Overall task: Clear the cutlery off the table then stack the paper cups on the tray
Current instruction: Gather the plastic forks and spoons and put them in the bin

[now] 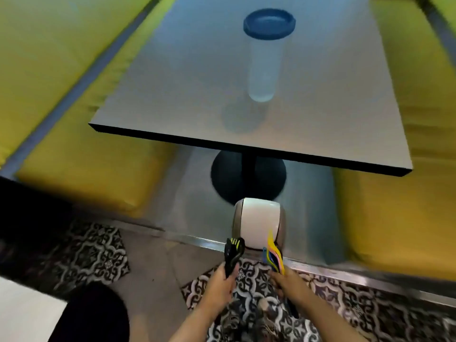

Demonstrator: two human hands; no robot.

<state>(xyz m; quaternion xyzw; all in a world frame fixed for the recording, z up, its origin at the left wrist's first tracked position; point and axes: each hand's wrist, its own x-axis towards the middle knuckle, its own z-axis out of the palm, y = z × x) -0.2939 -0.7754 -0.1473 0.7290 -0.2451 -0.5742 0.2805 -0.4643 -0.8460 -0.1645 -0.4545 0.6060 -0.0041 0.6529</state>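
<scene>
My left hand (220, 282) grips a bundle of black plastic cutlery (233, 253), tips pointing up. A bunch of coloured plastic cutlery (274, 255), yellow, pink and blue, is held in my right hand (287, 283). Both hands are low, just in front of a white swing-lid bin (259, 222) standing on the floor. Beyond it is the grey table (172, 95), on which a tall stack of pale paper cups (262, 70) stands on a round blue tray (269, 23). The picture is blurred.
Yellow bench seats flank the table on the left (81, 156) and right (399, 206). The table's black pedestal base (248, 178) stands just behind the bin. Patterned floor tiles (98, 253) lie under my hands, and a dark shape (91, 314) sits at the lower left.
</scene>
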